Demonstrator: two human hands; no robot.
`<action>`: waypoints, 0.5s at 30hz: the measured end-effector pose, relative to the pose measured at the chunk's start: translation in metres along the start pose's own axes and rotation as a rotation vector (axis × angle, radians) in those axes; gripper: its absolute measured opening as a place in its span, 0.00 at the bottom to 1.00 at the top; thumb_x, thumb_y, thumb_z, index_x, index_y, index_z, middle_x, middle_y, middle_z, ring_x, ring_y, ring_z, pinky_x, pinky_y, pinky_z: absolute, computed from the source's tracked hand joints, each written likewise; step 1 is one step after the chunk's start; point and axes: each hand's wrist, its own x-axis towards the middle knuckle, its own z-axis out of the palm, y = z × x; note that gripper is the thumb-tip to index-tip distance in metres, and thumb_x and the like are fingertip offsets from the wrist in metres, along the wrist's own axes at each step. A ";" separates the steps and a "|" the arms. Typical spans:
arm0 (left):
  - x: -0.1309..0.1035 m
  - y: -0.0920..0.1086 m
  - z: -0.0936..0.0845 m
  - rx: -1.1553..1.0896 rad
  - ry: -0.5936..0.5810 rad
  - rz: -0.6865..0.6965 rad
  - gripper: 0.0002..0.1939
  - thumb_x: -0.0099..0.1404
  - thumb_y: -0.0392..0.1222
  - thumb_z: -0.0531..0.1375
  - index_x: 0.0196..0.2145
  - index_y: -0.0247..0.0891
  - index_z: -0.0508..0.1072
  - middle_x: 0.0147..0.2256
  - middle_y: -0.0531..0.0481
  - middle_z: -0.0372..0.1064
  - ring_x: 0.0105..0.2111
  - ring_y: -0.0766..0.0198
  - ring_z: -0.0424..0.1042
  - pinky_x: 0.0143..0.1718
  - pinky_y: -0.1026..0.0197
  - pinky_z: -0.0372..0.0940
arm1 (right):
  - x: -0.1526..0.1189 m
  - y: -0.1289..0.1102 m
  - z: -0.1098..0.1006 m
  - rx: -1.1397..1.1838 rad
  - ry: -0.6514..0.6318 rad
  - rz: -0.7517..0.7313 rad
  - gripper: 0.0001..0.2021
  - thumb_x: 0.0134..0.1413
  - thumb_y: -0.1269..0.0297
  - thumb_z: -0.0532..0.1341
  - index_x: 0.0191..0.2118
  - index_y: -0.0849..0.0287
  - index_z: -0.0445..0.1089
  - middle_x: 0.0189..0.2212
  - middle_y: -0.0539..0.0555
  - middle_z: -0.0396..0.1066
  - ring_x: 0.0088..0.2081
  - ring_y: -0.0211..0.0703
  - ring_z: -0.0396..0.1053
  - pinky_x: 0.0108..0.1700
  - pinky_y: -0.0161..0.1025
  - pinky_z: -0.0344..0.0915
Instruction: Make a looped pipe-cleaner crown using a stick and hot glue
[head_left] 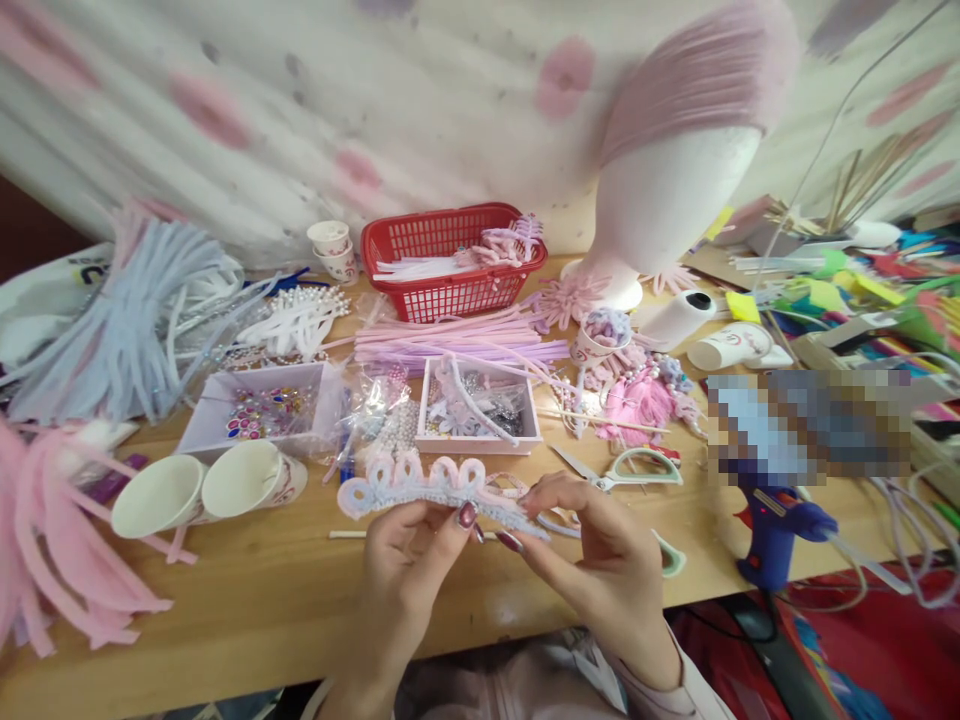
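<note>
Head view: both bare hands at centre, near the front of the desk [247, 630]. Left hand [409, 560] has thumb and fingers clamped on the middle of a looped fuzzy strip [427, 485], pale pink and blue, row of loops along its upper edge. Right hand [600, 555] has thumb and index finger pinched at the strip's right end; exact contact there partly hidden. Strip is held over the desk, just in front of a white box [480, 443] of small trims, loops toward the box, loop end to the left. Dark shiny nails on both thumbs. A thin white stick [349, 534] lies partly behind the hands.

Right of the box: scissors [645, 467] with pale green handles, blades apart, and a second green handle [670, 555] partly behind the right hand. Blue glue gun [776, 525] farther right; patch above it pixelated.

Left: two paper cups [247, 480] side by side, pale tray [322, 405] with coloured gems, pink stem bundle [67, 540], pale blue bundle [142, 320].

Behind: pink and purple stems [450, 340] lying flat, red basket [450, 300] with white and pink pieces inside, white mannequin head [667, 190] in a pink cap, tilted in view. Spotted curtain [300, 120] at back.
</note>
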 end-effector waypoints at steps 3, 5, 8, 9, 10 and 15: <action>0.000 -0.001 0.000 -0.014 0.011 -0.011 0.13 0.55 0.48 0.72 0.20 0.38 0.80 0.21 0.50 0.76 0.25 0.63 0.72 0.32 0.64 0.64 | -0.001 0.000 0.000 -0.026 0.001 -0.039 0.10 0.55 0.73 0.70 0.41 0.53 0.73 0.33 0.47 0.76 0.37 0.39 0.74 0.43 0.35 0.69; 0.000 -0.001 0.000 -0.027 0.020 -0.013 0.13 0.54 0.48 0.72 0.20 0.38 0.80 0.20 0.51 0.75 0.24 0.64 0.71 0.31 0.65 0.63 | -0.001 0.000 0.000 -0.040 0.008 -0.053 0.10 0.55 0.73 0.70 0.40 0.53 0.72 0.32 0.48 0.76 0.36 0.39 0.74 0.41 0.35 0.70; 0.000 -0.002 0.002 -0.067 0.031 -0.021 0.13 0.53 0.48 0.73 0.20 0.38 0.79 0.20 0.51 0.75 0.24 0.65 0.71 0.30 0.65 0.63 | -0.002 0.000 0.001 -0.060 0.028 -0.071 0.10 0.55 0.73 0.70 0.40 0.54 0.73 0.31 0.48 0.76 0.34 0.39 0.74 0.39 0.35 0.70; 0.000 -0.002 0.003 -0.083 0.032 -0.025 0.13 0.52 0.48 0.73 0.19 0.38 0.79 0.20 0.51 0.75 0.24 0.65 0.71 0.31 0.65 0.63 | -0.003 0.001 0.002 -0.065 0.036 -0.083 0.10 0.54 0.74 0.70 0.40 0.54 0.73 0.31 0.48 0.76 0.34 0.39 0.74 0.38 0.35 0.71; 0.001 -0.001 0.003 -0.097 0.032 -0.029 0.13 0.52 0.48 0.74 0.19 0.38 0.79 0.20 0.52 0.75 0.24 0.65 0.71 0.31 0.65 0.63 | -0.003 0.001 0.002 -0.069 0.044 -0.094 0.11 0.54 0.74 0.70 0.40 0.54 0.73 0.31 0.48 0.76 0.34 0.39 0.74 0.38 0.35 0.71; 0.001 -0.001 0.004 -0.115 0.029 -0.042 0.13 0.52 0.47 0.73 0.19 0.38 0.79 0.20 0.52 0.75 0.24 0.66 0.71 0.31 0.66 0.63 | -0.004 0.004 0.004 -0.089 0.072 -0.126 0.11 0.53 0.76 0.70 0.40 0.55 0.73 0.31 0.50 0.77 0.32 0.41 0.75 0.36 0.37 0.73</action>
